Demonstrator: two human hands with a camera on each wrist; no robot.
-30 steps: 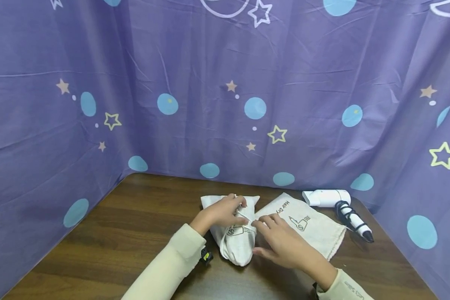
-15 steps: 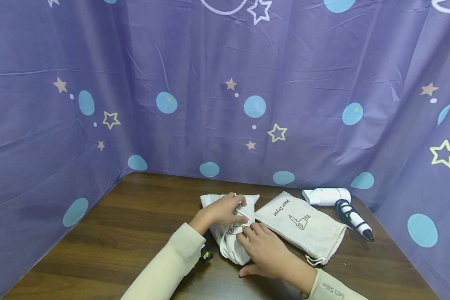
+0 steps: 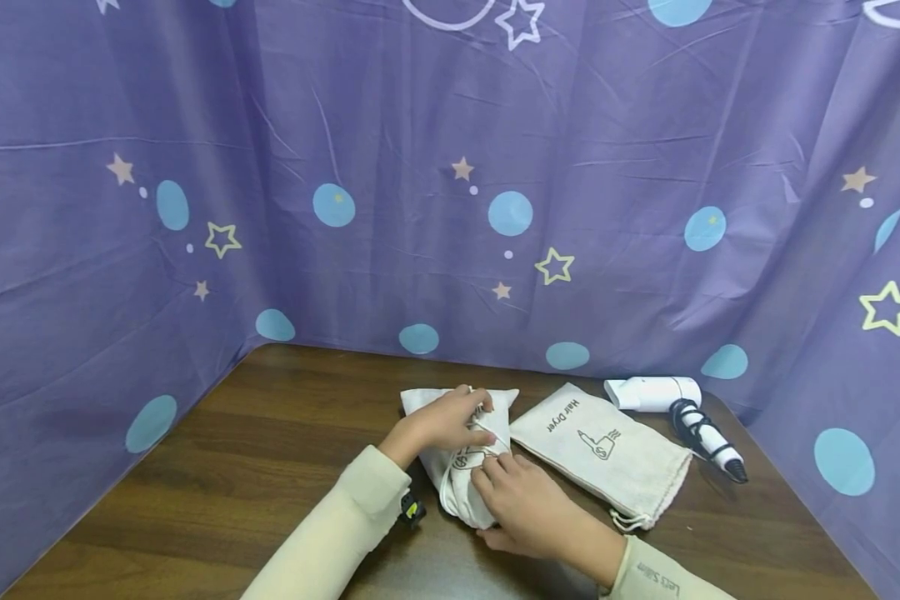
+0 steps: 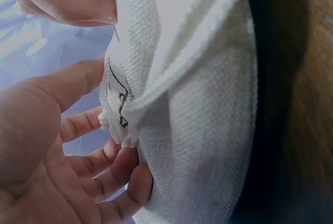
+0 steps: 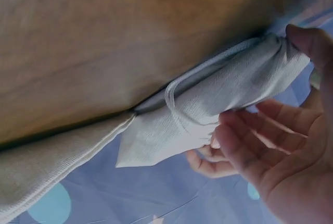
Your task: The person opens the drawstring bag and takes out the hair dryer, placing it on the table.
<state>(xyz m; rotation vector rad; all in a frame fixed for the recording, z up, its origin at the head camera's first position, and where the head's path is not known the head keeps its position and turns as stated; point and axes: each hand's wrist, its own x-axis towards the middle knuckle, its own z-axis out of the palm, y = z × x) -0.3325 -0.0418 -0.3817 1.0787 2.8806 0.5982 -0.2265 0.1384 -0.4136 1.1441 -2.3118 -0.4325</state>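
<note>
Head view: white bag [image 3: 465, 483] under left hand [image 3: 448, 423], against right hand [image 3: 528, 507].

Soft, fairly even light fills the head view, with a greyish sheen on the counter [image 3: 292, 492] just in front of the wrapped bag [image 3: 459, 496]. Behind the bag, the curtain [image 3: 412, 142] shows gentle shading in its folds, its printed dots [image 3: 151, 423] stretched into ovals toward the edges. Beyond the bag to the right, the white hair dryer [image 3: 651, 394] is bright with little detail. The left wrist view is dimmer and hazy: deep shadow runs alongside the bag, the counter past it blurs, and glare bleaches the curtain on the bag's opposite side. In the right wrist view the bag is fairly clear, but the counter next to it looks soft and smeared.
</note>
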